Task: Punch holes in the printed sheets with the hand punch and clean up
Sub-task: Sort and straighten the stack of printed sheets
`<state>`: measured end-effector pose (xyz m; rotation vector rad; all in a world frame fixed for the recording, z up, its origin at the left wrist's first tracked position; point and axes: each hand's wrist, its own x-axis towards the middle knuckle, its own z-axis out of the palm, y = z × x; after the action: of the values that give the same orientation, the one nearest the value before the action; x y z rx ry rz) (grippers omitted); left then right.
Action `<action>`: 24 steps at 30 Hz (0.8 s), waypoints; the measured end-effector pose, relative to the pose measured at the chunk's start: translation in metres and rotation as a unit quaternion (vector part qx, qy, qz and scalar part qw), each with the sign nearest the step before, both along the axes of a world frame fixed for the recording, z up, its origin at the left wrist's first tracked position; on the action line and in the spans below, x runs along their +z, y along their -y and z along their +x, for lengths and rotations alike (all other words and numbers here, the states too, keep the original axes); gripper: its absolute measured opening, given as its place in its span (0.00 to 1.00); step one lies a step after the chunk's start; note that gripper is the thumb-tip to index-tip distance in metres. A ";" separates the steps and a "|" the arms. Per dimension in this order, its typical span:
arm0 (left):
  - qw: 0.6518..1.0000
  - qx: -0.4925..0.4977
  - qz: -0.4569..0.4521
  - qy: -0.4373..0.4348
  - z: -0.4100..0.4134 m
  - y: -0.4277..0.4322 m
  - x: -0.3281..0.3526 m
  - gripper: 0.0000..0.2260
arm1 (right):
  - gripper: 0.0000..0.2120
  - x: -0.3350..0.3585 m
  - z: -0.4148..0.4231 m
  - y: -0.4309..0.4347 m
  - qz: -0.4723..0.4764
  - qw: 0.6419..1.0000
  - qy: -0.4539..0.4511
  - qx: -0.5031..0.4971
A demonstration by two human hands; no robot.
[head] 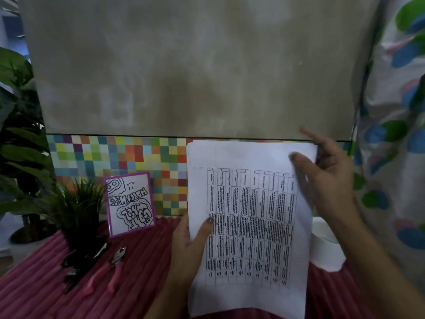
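Note:
A stack of white printed sheets (248,226) with a dense table is held up over the red ribbed tabletop (41,286). My left hand (188,247) grips the stack's left edge, thumb on the front page. My right hand (322,178) holds the stack's upper right edge, its thumb lying on the front and its fingers behind; it is blurred. The hand punch (108,270), with pink handles and a metal head, lies on the table left of the sheets, untouched by either hand.
A small potted grass plant (78,212) and a framed doodle card (130,203) stand at the back left. Black tools (76,270) lie beside the punch. A white container (326,247) sits right of the sheets. A large leafy plant (16,125) fills the far left.

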<state>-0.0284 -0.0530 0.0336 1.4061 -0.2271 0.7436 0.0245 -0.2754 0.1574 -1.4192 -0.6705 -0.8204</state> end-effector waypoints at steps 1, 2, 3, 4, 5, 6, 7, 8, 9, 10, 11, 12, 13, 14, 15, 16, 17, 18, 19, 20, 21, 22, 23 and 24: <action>1.000 0.007 0.001 0.001 0.000 -0.001 -0.002 0.13 | 0.27 -0.007 0.002 0.000 0.023 0.998 -0.040 0.033; 1.000 0.016 -0.002 0.005 0.000 -0.003 -0.004 0.13 | 0.29 -0.015 0.002 -0.001 0.031 0.993 -0.086 0.078; 1.000 0.023 -0.009 0.010 0.000 -0.004 -0.006 0.14 | 0.27 -0.028 0.001 -0.002 0.029 0.983 -0.136 0.120; 0.999 0.027 -0.020 0.012 0.000 -0.005 -0.008 0.14 | 0.22 -0.044 -0.003 -0.006 0.025 0.972 -0.181 0.147; 0.999 0.024 -0.034 0.009 0.000 -0.006 -0.009 0.14 | 0.15 -0.060 -0.009 -0.010 0.029 0.962 -0.224 0.154; 0.999 0.015 -0.052 -0.001 0.000 -0.006 -0.010 0.14 | 0.12 -0.077 -0.012 -0.013 0.037 0.954 -0.259 0.146; 0.997 -0.004 -0.070 -0.018 0.000 -0.007 -0.010 0.14 | 0.12 -0.091 -0.013 -0.014 0.036 0.951 -0.277 0.130; 0.996 -0.029 -0.079 -0.041 0.000 -0.007 -0.009 0.15 | 0.12 -0.100 -0.013 -0.014 0.031 0.954 -0.275 0.114; 0.994 -0.049 -0.073 -0.063 0.000 -0.006 -0.007 0.15 | 0.12 -0.103 -0.012 -0.013 0.024 0.958 -0.269 0.097; 0.994 -0.052 -0.052 -0.078 0.000 -0.006 -0.004 0.14 | 0.12 -0.101 -0.012 -0.012 0.012 0.963 -0.256 0.086; 0.995 -0.042 -0.032 -0.081 -0.001 -0.005 -0.002 0.13 | 0.13 -0.098 -0.012 -0.011 0.000 0.967 -0.243 0.072; 0.997 -0.026 -0.015 -0.071 -0.002 -0.005 0.001 0.12 | 0.15 -0.095 -0.012 -0.010 -0.006 0.972 -0.227 0.062; 0.999 -0.011 -0.007 -0.052 -0.003 -0.004 0.004 0.12 | 0.17 -0.092 -0.013 -0.010 -0.002 0.976 -0.212 0.059; 0.999 0.002 -0.006 -0.033 -0.004 -0.004 0.005 0.12 | 0.18 -0.091 -0.014 -0.010 0.007 0.978 -0.200 0.066; 1.000 0.008 -0.009 -0.021 -0.005 -0.003 0.005 0.11 | 0.19 -0.091 -0.017 -0.011 0.016 0.977 -0.198 0.072; 1.000 0.010 -0.015 -0.019 -0.006 -0.002 0.003 0.11 | 0.17 -0.094 -0.017 -0.011 0.020 0.976 -0.206 0.074; 0.999 0.008 -0.024 -0.029 -0.005 -0.001 -0.002 0.10 | 0.15 -0.099 -0.018 -0.011 0.023 0.973 -0.216 0.071; 0.998 0.002 -0.035 -0.048 -0.005 -0.002 -0.007 0.10 | 0.13 -0.106 -0.018 -0.011 0.024 0.972 -0.224 0.065; 0.996 -0.007 -0.050 -0.070 -0.005 -0.003 -0.010 0.10 | 0.09 -0.114 -0.018 -0.010 0.022 0.970 -0.234 0.060; 0.994 -0.020 -0.063 -0.091 -0.004 -0.006 -0.014 0.10 | 0.08 -0.123 -0.018 -0.009 0.015 0.968 -0.245 0.057; 0.991 -0.031 -0.065 -0.114 -0.003 -0.010 -0.017 0.10 | 0.09 -0.130 -0.018 -0.008 0.003 0.965 -0.255 0.058; 0.988 -0.041 -0.051 -0.138 -0.003 -0.013 -0.020 0.09 | 0.13 -0.138 -0.019 -0.008 -0.009 0.963 -0.263 0.061; 0.985 -0.051 -0.025 -0.164 -0.002 -0.015 -0.023 0.08 | 0.17 -0.144 -0.021 -0.009 -0.012 0.960 -0.272 0.067; 0.981 -0.058 0.000 -0.188 -0.002 -0.016 -0.025 0.07 | 0.17 -0.149 -0.022 -0.010 -0.008 0.957 -0.279 0.073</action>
<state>-0.0308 -0.0372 0.0083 1.4904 -0.0127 0.3725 0.0029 -0.2655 0.0087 -1.5041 -0.3376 -0.2699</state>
